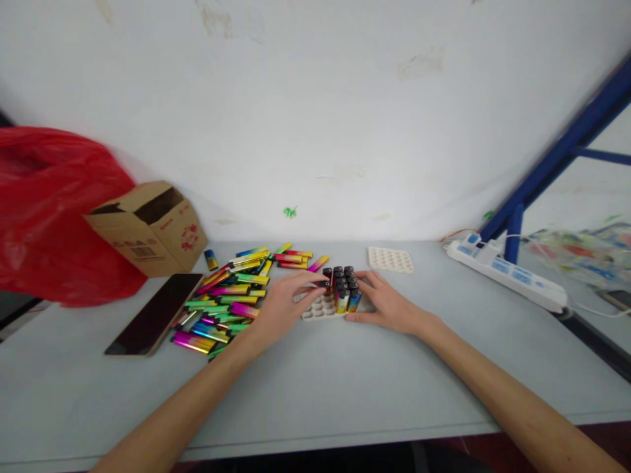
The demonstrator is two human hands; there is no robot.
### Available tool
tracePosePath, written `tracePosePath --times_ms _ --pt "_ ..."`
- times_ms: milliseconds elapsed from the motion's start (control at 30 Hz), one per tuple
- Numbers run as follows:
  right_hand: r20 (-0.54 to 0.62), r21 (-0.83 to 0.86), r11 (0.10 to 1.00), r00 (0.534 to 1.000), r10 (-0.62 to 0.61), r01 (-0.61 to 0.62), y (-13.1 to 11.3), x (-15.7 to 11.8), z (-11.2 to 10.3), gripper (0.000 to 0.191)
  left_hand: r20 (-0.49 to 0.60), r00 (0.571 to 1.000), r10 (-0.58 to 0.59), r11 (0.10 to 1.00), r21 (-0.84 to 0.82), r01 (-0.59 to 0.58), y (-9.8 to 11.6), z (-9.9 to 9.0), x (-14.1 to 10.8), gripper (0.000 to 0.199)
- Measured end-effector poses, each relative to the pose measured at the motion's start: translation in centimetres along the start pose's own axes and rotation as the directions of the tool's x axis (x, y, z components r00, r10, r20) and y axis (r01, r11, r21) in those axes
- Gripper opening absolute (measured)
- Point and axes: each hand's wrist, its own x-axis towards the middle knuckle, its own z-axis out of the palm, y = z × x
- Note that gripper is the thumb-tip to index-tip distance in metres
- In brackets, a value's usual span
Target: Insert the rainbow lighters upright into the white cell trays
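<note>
My left hand [286,301] pinches a lighter [324,284] by its black top, beside the upright lighters; the lower part of it is hard to make out. Several lighters [341,301] with black tops stand in rows in a white holed tray [315,313], whose left holes show bare. My right hand [389,303] curves around the tray's right side, thumb at the front and fingers at the back against the lighters. Left of my left hand lies a loose heap of shiny multicoloured lighters [236,290].
A second white holed tray [390,259] lies near the wall. On the left are a dark-screened phone [156,315], an open cardboard box [152,236] and a red plastic bag [64,223]. A white power strip [513,272] lies on the right by a blue metal frame [552,157].
</note>
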Motion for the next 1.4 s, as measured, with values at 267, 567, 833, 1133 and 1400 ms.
tracePosePath --times_ms 267,567,833,1133,1400 --pt "-0.001 0.006 1.000 1.000 0.001 -0.001 0.1 0.0 0.0 0.074 0.065 0.987 0.150 0.961 0.225 -0.161 0.9 0.3 0.0 0.019" --pt "-0.001 0.005 1.000 1.000 0.003 -0.003 0.0 0.0 0.0 0.074 -0.052 0.997 0.056 0.974 0.220 -0.044 -0.2 1.3 0.6 0.018" --pt "-0.001 0.008 1.000 1.000 0.009 -0.009 -0.1 0.0 0.0 0.076 -0.166 0.977 0.137 0.894 0.445 -0.050 -0.8 -1.1 1.4 0.028" --pt "0.003 0.009 1.000 1.000 0.026 -0.026 0.1 0.0 0.1 0.078 0.113 0.993 -0.029 0.637 0.768 -0.069 -5.8 -3.4 3.0 0.055" --pt "0.015 0.008 1.000 1.000 0.025 -0.025 0.0 0.0 0.0 0.078 0.141 0.988 -0.063 0.677 0.733 -0.061 -6.0 -3.2 3.2 0.041"
